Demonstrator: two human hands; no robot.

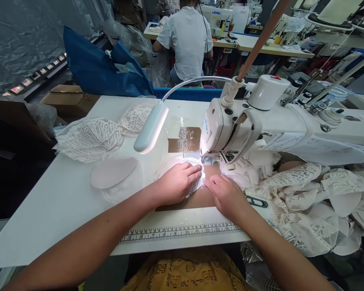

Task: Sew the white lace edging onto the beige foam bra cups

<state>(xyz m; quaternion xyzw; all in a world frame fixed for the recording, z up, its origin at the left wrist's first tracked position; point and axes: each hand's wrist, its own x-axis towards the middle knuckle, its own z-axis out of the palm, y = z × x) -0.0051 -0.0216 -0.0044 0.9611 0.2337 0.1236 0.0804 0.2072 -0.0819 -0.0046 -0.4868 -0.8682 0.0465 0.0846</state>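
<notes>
A white lace piece [170,165] lies under the needle area [206,160] of a white sewing machine [261,125]. My left hand [176,182] presses flat on the lace, fingers pointing toward the needle. My right hand [226,194] rests flat just right of it, fingertips near the presser foot. Both hands hold the fabric down against the table; neither grips anything. The lace under my palms is mostly hidden.
A gooseneck lamp [151,128] hangs over the white table [63,202]. Lace cups [89,138] and a pale pad [113,171] lie at left. A heap of lace pieces [309,202] fills the right. Small snips [256,201] lie by my right wrist. A person in white [186,40] sits beyond.
</notes>
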